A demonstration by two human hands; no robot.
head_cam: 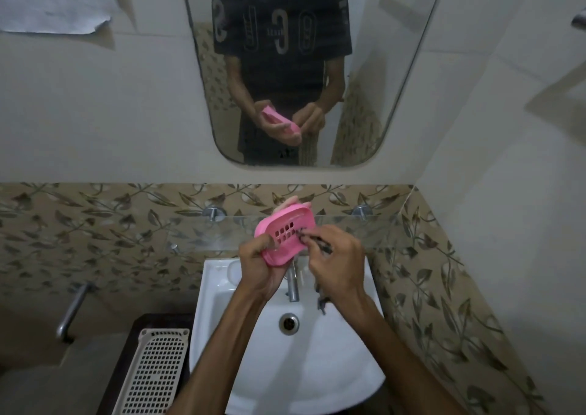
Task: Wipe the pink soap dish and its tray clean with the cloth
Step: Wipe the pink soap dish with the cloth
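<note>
Left hand (258, 257) grips the pink slotted plastic soap dish (283, 234), tilted, above the white ceramic sink (253, 325) and in front of the glass shelf (364, 230). Right hand (336, 257) pinches a dark thin cloth (318, 245), pressing its tip into the dish slots; the rest hangs over the sink. Wiping looks mid-way: slots being worked. Cannot tell if the tray is separate or nested under the dish; the tray likely remains to wipe.
</note>
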